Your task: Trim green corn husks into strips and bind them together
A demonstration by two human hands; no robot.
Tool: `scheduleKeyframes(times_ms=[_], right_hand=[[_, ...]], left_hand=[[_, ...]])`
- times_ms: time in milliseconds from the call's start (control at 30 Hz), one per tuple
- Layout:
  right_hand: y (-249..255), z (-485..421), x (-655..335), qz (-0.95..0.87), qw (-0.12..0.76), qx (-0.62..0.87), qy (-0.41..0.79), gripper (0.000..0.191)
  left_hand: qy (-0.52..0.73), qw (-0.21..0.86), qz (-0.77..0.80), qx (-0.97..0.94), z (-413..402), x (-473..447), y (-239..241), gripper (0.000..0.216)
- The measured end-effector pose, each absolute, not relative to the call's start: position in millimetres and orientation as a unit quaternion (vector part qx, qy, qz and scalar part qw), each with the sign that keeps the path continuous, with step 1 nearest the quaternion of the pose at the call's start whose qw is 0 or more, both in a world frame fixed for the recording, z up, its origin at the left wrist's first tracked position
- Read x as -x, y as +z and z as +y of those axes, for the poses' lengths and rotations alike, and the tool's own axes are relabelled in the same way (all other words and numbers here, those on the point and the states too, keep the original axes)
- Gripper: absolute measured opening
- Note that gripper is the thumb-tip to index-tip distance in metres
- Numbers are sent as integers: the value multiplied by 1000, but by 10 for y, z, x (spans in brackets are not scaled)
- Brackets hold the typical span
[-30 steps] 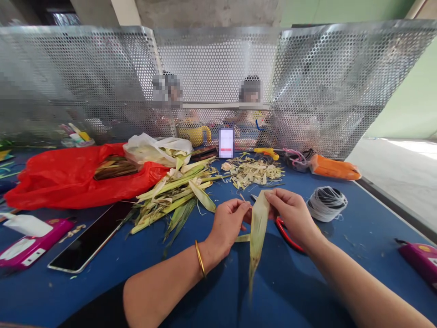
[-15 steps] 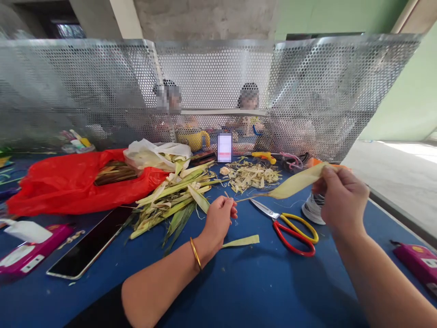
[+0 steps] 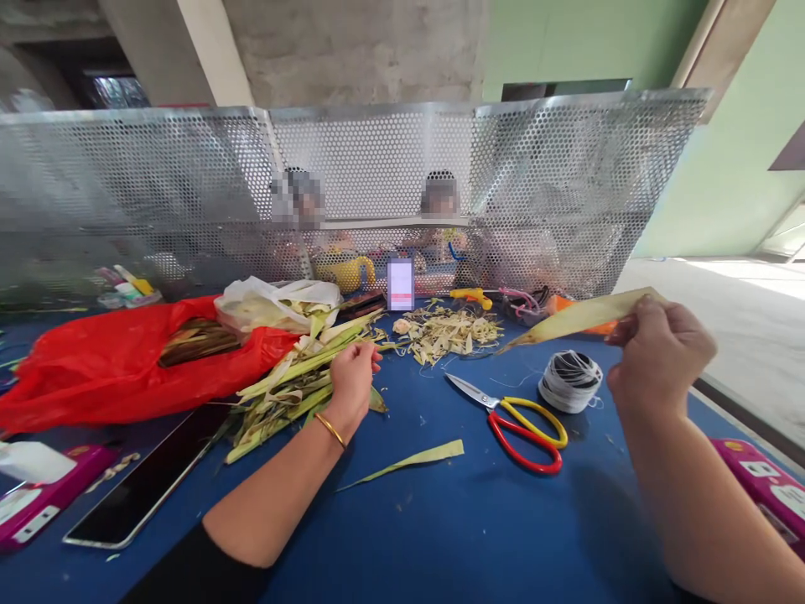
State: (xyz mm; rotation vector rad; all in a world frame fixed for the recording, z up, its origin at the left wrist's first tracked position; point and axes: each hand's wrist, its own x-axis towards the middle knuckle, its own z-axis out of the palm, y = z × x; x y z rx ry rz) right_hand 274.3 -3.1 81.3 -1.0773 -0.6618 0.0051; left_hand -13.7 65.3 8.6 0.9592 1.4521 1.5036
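Observation:
My right hand (image 3: 663, 356) pinches the wide end of a pale corn husk strip (image 3: 575, 319), raised over the right side of the table. Its narrow, brownish tip points left and hangs free. My left hand (image 3: 353, 376), with a gold bangle on the wrist, is closed in front of the pile of green and yellow husks (image 3: 283, 411). Whatever its fingers hold, if anything, is hidden. Between the hands lie scissors (image 3: 496, 403) with one red and one yellow handle. A second husk strip (image 3: 428, 455) lies flat nearer to me.
White thread on a spool (image 3: 570, 382) stands by the scissors. Husk scraps (image 3: 453, 331) lie below an upright phone (image 3: 401, 283). At left are a red bag (image 3: 113, 361), a dark phone (image 3: 151, 478) and a purple power strip (image 3: 44, 512). A perforated metal screen (image 3: 377, 168) separates two people opposite.
My left hand has let go of the husk strip's thin tip and moved left toward the pile. My right hand has carried the strip slightly right. The camera view has shifted.

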Motion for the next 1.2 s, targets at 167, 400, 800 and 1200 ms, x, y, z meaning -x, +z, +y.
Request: scheduleKeyframes(times_ms=[167, 400, 800, 1200], right_hand=[[673, -2, -2527, -372, 775, 507, 72, 22], [616, 8, -2420, -363, 767, 510, 138, 27], [689, 49, -2738, -280, 820, 489, 99, 21], [385, -70, -2028, -559, 505, 514, 410, 32]], left_hand=[[569, 446, 529, -445, 883, -19, 266, 23], [293, 710, 336, -544, 428, -302, 304, 62], [354, 559, 479, -577, 485, -281, 152, 26], [408, 245, 472, -742, 525, -70, 423, 19]])
